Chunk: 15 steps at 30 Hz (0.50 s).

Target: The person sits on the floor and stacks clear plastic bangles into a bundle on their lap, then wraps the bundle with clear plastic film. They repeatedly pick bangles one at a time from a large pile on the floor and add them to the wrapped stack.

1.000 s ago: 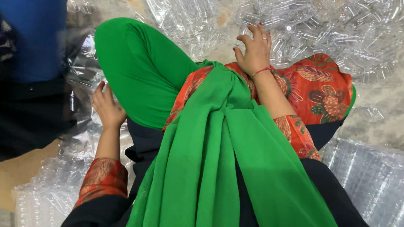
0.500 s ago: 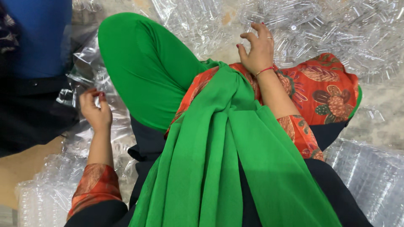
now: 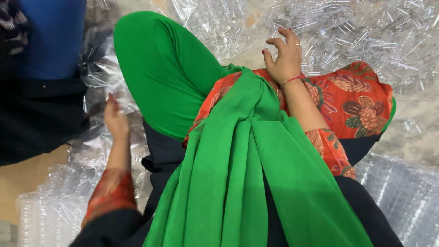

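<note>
Seated person, viewed from above. Right hand point(image 3: 284, 57), upper centre of frame, hovers with fingers spread and curled, open, just above a heap of clear plastic pieces point(image 3: 347, 32) filling the upper right; whether it touches one cannot be told. The pieces lie jumbled, long axes pointing every way. Left hand point(image 3: 115, 120), left of centre, reaches down beside the green-clad knee point(image 3: 160, 68) into crumpled clear plastic wrap point(image 3: 98, 80); its grip is hidden. A green scarf point(image 3: 238, 183) drapes down the lap, likely kept clear of both hands.
</note>
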Each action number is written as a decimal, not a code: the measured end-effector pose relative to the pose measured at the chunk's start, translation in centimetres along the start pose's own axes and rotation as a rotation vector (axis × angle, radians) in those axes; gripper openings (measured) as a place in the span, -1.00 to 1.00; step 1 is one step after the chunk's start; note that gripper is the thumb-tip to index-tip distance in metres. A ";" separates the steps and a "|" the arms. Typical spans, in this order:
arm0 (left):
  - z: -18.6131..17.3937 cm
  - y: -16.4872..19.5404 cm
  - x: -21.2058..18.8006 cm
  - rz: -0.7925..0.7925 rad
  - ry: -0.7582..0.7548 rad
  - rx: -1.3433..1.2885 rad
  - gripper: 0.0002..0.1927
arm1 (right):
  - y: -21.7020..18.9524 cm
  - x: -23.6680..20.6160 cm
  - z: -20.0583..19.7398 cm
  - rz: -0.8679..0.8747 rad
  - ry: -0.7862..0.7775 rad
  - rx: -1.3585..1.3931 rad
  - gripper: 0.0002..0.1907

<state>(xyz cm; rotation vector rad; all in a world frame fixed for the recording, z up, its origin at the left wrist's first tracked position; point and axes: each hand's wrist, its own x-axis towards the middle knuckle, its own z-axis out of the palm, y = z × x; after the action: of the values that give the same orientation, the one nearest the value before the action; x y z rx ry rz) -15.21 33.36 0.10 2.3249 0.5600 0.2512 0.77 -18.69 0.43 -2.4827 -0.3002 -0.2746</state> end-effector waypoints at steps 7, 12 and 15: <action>-7.2 14.3 2.6 0.165 -0.184 -0.994 -0.55 | -5.2 1.8 -0.9 0.199 -0.139 0.776 -0.63; 0.1 25.8 -0.3 0.458 -0.317 0.293 -0.26 | -11.3 -0.1 -2.3 0.225 -0.499 1.574 -0.12; 2.7 27.3 -2.3 0.626 -0.296 0.473 -0.13 | -13.6 -1.3 -2.0 0.169 -0.510 1.662 0.05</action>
<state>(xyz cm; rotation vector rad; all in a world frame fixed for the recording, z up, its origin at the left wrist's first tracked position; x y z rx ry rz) -7.57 13.00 17.03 2.8773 -0.3065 0.0551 -4.52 -9.44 9.21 -0.8597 -0.3101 0.5214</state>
